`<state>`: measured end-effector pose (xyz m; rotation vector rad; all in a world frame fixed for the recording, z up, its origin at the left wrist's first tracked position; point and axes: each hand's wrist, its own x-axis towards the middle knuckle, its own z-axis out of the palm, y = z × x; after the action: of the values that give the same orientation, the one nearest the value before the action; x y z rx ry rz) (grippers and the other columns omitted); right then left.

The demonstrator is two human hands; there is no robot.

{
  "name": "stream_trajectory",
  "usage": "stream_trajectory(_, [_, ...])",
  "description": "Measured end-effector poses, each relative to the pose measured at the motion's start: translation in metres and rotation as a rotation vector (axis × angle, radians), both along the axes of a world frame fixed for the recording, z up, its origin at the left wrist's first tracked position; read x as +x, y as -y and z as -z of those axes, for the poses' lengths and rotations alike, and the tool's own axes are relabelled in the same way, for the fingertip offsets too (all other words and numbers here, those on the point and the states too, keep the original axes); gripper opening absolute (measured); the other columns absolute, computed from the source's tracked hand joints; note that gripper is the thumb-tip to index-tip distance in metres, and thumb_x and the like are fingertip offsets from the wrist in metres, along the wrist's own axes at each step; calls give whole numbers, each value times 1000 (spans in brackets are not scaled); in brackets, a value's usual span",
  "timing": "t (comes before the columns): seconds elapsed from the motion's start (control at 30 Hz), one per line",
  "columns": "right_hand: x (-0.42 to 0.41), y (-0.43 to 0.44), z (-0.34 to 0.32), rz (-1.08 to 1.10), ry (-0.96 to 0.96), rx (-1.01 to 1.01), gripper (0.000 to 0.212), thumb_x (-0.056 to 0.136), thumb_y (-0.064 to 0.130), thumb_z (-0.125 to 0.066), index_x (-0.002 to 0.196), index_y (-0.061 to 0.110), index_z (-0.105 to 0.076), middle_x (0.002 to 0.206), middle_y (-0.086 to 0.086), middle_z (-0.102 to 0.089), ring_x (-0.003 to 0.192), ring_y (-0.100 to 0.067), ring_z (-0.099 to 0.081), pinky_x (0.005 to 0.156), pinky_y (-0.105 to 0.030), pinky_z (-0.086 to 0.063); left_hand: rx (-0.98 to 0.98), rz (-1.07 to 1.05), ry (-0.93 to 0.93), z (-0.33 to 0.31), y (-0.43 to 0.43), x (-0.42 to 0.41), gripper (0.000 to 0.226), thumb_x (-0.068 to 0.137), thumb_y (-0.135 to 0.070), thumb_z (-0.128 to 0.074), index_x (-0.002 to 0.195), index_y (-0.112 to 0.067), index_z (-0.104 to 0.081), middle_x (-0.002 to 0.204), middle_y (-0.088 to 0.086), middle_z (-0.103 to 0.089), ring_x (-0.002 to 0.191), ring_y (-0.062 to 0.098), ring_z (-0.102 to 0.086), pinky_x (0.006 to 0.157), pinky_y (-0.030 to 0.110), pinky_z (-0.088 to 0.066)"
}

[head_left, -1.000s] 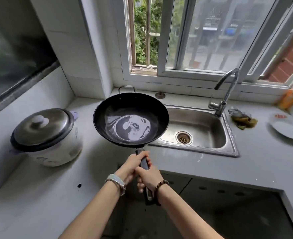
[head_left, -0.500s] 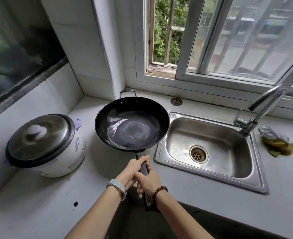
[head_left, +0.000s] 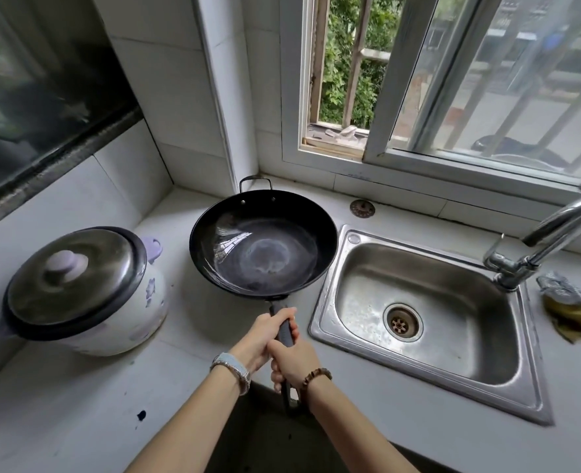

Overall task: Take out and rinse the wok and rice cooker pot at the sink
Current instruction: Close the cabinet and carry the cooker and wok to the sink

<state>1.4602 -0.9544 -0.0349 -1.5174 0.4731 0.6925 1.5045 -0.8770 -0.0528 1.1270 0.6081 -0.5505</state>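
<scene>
A black wok (head_left: 263,244) with a wet, shiny inside hovers over the counter just left of the steel sink (head_left: 429,322). Both hands grip its long dark handle: my left hand (head_left: 260,337) further up, my right hand (head_left: 291,361) just behind it. A white rice cooker (head_left: 87,291) with a steel lid and lilac knob stands on the counter at the left; its lid hides the inner pot. The chrome faucet (head_left: 535,247) rises at the sink's right rear.
A yellow-grey rag (head_left: 572,308) lies right of the sink. A round drain stopper (head_left: 362,208) sits on the counter behind the sink. The tiled wall and window sill close off the back. A dark spot (head_left: 141,415) marks the counter near the front.
The view has moved closer and to the left, so the sink sits further right. The wok stays in both hands, now held a little more level beside the sink.
</scene>
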Motion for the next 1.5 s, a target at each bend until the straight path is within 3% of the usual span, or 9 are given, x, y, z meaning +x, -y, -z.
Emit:
stream_trajectory(0.23, [1,3,6,-29,29,15,12,83,10,-50,90,19,-47,51,-6,-47,36,-15,-43,41,-25,-44,-20,19,-13,13,-2,3,22,89,-18,-66,74,-8,-53,60,4,-54,50,15,-55,52,27,-50])
stream_trajectory(0.37, [-5,8,14,-46,21,42,28,86,9,-49,104,29,-41,54,-6,-50,38,-15,-46,41,-26,-47,-4,38,-20,24,-1,-1,20,88,-19,-69,79,-7,-55,63,5,-57,54,16,-59,55,28,-52])
stream_trajectory(0.5, [-5,9,24,-59,1,39,44,87,9,-50,123,26,-32,54,-6,-53,39,-15,-49,42,-28,-49,-15,31,-20,29,-2,-3,24,86,-23,-71,86,-5,-56,66,6,-60,61,18,-62,60,31,-54])
stream_trajectory(0.67, [-11,8,33,-94,-36,-18,23,88,11,-50,110,6,-50,57,-6,-54,39,-13,-51,44,-26,-50,1,74,-20,33,-3,-10,23,88,-19,-69,93,0,-57,72,10,-67,67,21,-70,62,30,-57])
stream_trajectory(0.9, [-15,4,40,-80,-10,-83,22,88,11,-51,108,4,-54,59,-7,-55,43,-14,-53,47,-27,-51,-25,81,-1,34,-4,-16,21,90,-15,-66,97,4,-60,78,12,-72,77,23,-73,64,28,-58])
stream_trajectory(1.1, [-16,3,40,-76,20,-121,17,90,14,-54,102,4,-58,60,-9,-58,45,-15,-57,51,-29,-55,15,95,36,35,-5,-20,24,91,-18,-65,99,5,-62,87,16,-74,88,27,-73,78,34,-58])
stream_trajectory(1.23, [-18,11,41,-95,97,-201,13,87,26,-63,89,13,-61,75,-6,-68,66,-18,-67,75,-38,-59,103,140,84,33,-14,-26,31,94,-18,-62,113,6,-57,107,20,-71,101,32,-69,88,38,-56])
stream_trajectory(1.33, [-18,19,31,-89,157,-311,36,83,41,-67,108,19,-54,101,1,-64,90,-14,-64,83,-33,-54,294,197,184,23,-28,-34,38,94,-23,-61,125,-4,-52,119,11,-64,109,23,-64,96,34,-51])
stream_trajectory(1.5, [-18,26,-11,-45,518,-381,49,87,30,-66,130,17,-45,124,1,-54,108,-13,-54,92,-28,-47,617,157,445,-8,-65,-56,41,90,-25,-66,128,-24,-50,126,-5,-57,118,8,-54,106,33,-43])
